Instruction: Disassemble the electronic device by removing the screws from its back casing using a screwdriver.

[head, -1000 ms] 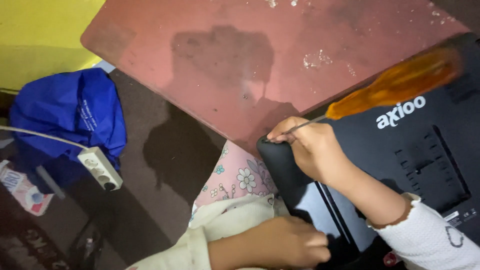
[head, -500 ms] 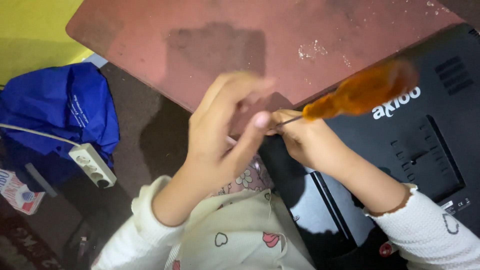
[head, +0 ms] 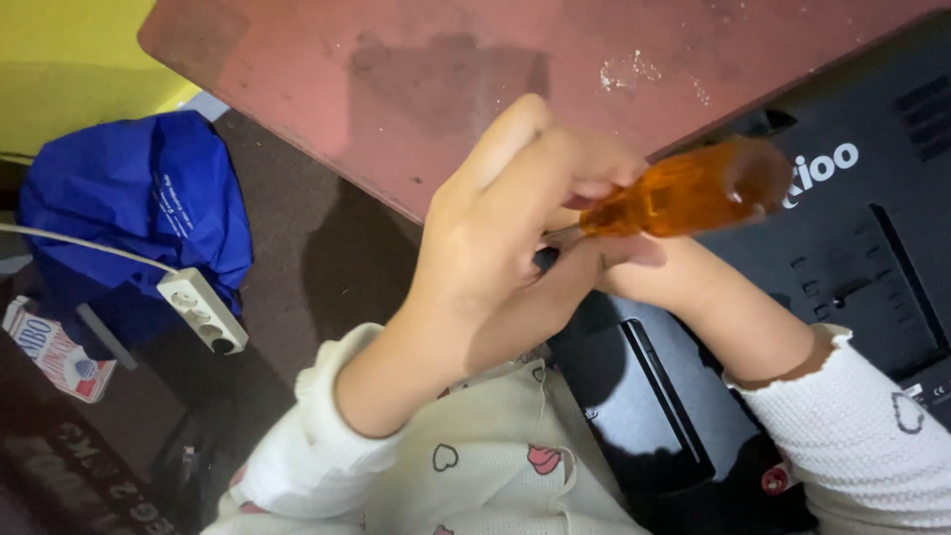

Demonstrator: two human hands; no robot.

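A screwdriver with a clear orange handle [head: 693, 188] points down-left over the corner of a black laptop [head: 852, 258] that lies bottom-up on a reddish table [head: 396, 89]. My left hand [head: 495, 238] is raised in front, its fingers closed around the lower end of the handle. My right hand [head: 634, 267] sits just beneath the handle, wrapped about the shaft and mostly hidden by the left hand. The screwdriver's tip is hidden between both hands. Both arms wear cream sleeves.
A blue bag [head: 139, 198] lies on the dark floor to the left. Beside it are a white power strip [head: 203, 312] with its cable and a small printed carton [head: 54, 352]. A yellow wall [head: 69, 69] stands at the upper left.
My left hand rose from my lap to the screwdriver and closed on the handle's lower end. The view moved closer, and the screwdriver stays over the laptop's corner.
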